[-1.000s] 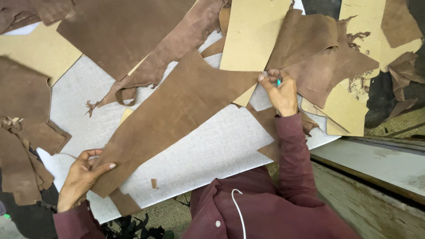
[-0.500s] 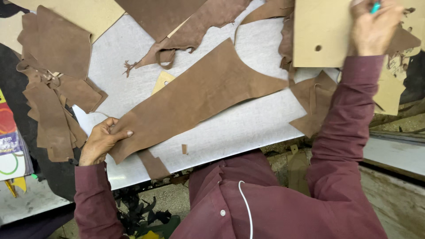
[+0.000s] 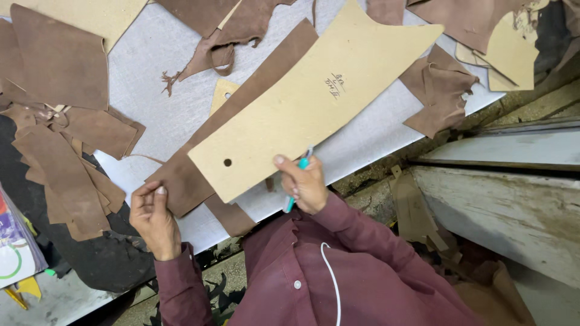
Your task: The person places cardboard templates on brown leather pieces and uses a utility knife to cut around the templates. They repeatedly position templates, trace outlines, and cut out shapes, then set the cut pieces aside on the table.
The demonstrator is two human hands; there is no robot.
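Observation:
A long tan cardboard template (image 3: pixel 314 99) with a small round hole lies on top of a long brown leather piece (image 3: pixel 181 181) on the grey work board (image 3: pixel 151 66). My right hand (image 3: pixel 305 184) grips the template's near edge with the thumb on top and also holds a teal pen. My left hand (image 3: pixel 154 214) presses the leather's near-left end flat with its fingers. Only the left end and a strip along the far edge of the leather show from under the template.
Brown leather scraps (image 3: pixel 66 151) pile up at the left, with more offcuts (image 3: pixel 438 90) and tan card pieces (image 3: pixel 510 51) at the far right. A smaller tan template (image 3: pixel 222 93) peeks out behind the leather. A worn wooden bench edge (image 3: pixel 501 199) runs along the right.
My right hand reached to the far right, picked up the tan template and brought it down over the leather piece. My left hand stayed on the leather's end.

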